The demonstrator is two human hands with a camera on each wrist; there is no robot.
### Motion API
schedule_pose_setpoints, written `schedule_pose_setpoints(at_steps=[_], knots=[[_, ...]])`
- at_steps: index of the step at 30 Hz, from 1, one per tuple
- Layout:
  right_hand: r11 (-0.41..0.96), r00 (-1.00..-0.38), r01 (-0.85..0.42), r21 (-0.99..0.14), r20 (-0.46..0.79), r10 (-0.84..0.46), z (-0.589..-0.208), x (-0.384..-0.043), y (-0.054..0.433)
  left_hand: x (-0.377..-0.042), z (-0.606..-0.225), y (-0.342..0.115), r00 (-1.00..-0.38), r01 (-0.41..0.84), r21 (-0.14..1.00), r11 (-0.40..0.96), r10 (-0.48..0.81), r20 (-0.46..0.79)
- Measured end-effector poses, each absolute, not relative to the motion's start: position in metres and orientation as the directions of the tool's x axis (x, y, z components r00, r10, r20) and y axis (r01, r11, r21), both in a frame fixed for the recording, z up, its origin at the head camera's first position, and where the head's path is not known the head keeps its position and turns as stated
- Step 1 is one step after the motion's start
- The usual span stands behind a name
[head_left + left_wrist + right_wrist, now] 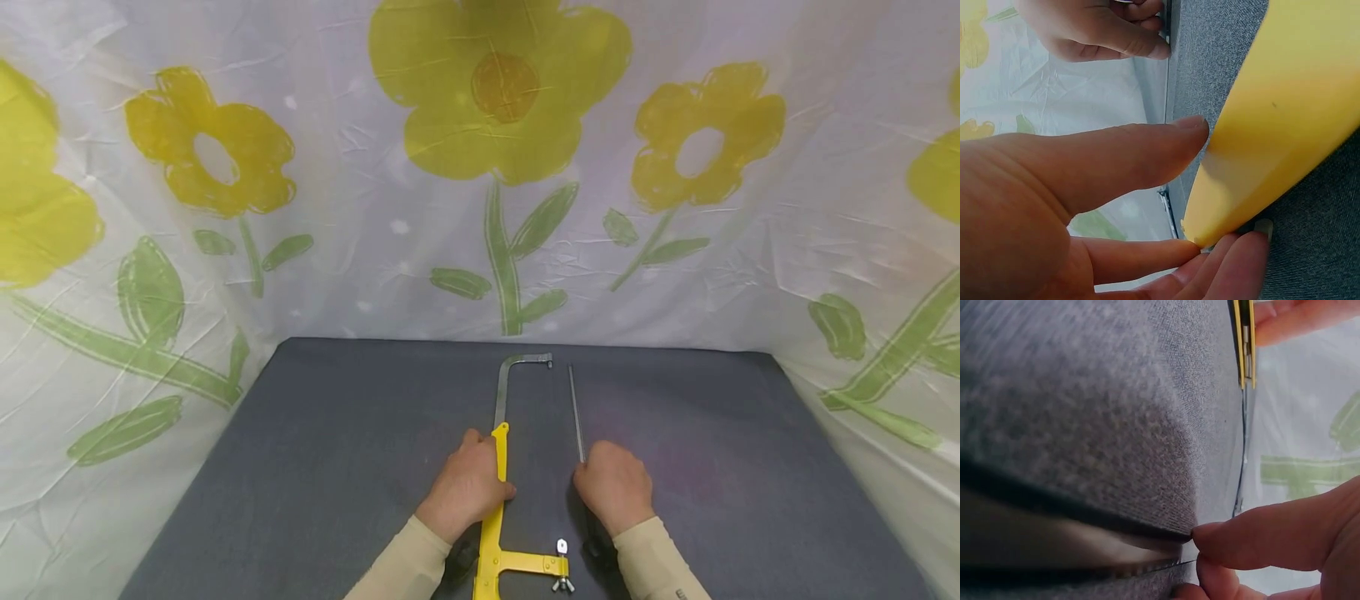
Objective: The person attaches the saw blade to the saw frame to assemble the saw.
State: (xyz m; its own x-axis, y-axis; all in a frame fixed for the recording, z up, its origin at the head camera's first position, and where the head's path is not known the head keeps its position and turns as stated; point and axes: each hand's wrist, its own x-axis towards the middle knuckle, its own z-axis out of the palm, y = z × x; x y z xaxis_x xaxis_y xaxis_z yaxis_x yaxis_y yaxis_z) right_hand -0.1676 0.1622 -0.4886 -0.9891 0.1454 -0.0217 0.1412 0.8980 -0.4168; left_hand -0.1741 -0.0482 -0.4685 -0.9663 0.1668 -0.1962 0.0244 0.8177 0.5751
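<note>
A yellow hacksaw frame [491,533] with a bent metal arm [501,387] lies lengthwise on the dark table, its wing nut [564,583] at the near end. My left hand [467,483] holds the yellow part between thumb and fingers; in the left wrist view the yellow bar [1272,125] fills the right side. To the right of the frame, my right hand [617,487] pinches a thin hacksaw blade [576,408], whose far end points away from me. In the right wrist view, thumb and fingers grip the blade's [1085,550] edge. Blade and frame are apart.
A dark grey cloth-covered table [337,433] lies under both hands. Behind it and at its sides hangs a white curtain [360,233] with yellow flowers. Dark shadows fall beside both wrists.
</note>
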Motion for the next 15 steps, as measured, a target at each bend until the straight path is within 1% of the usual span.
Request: schedule_pose_setpoints(at_steps=[5, 9, 15], knots=[[0.904, -0.989, 0.133, -0.406, 0.004, 0.148, -0.4887, -0.1679, 0.1617, -0.1738, -0.4678, -0.0479, -0.965, 0.014, 0.573, 0.819, 0.161, -0.207], [0.904, -0.986, 0.151, -0.400, 0.006, 0.168, -0.4885, -0.1681, 0.1615, -0.1739, -0.4669, -0.0475, -0.964, 0.002, 0.573, 0.820, 0.154, -0.218], [0.906, -0.987, 0.148, -0.397, 0.003, 0.163, -0.4893, -0.1682, 0.1622, -0.1734, -0.4673, -0.0467, -0.966, 0.010, 0.572, 0.820, 0.155, -0.206]])
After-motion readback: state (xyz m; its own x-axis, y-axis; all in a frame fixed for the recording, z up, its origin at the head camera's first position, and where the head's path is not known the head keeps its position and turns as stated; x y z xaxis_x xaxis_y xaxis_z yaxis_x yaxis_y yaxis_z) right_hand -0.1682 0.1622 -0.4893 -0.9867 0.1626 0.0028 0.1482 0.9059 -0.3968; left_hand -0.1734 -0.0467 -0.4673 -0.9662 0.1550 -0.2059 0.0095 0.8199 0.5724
